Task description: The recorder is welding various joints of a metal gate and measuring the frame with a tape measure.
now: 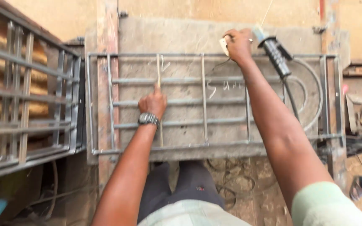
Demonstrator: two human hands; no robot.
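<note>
Steel bars, grey and unpainted, form a rectangular window grille point(206, 100) lying flat on a worktable point(231, 37) — its outer frame closed, 3 horizontal rails and 3 uprights already set across it, and 2 curved bars filling the right end. By the look of it the grille is mostly assembled; 1 thin loose rod point(159, 71) has yet to be fixed. The person's left hand point(152, 102), a watch point(148, 119) on its wrist, is clenched on that rod and holds it upright against the rails in the left half of the frame. The right hand point(239, 44) reaches to the far top rail, fingers closed around a small pale object point(223, 45) whose kind cannot be made out. Just beside it lies 1 black welding electrode holder point(276, 56), its cable trailing down over the curved bars — untouched by either hand. To the left, 2 or more finished grilles point(26, 104) lean stacked against a wall. Chalk marks show on the tabletop.
</note>
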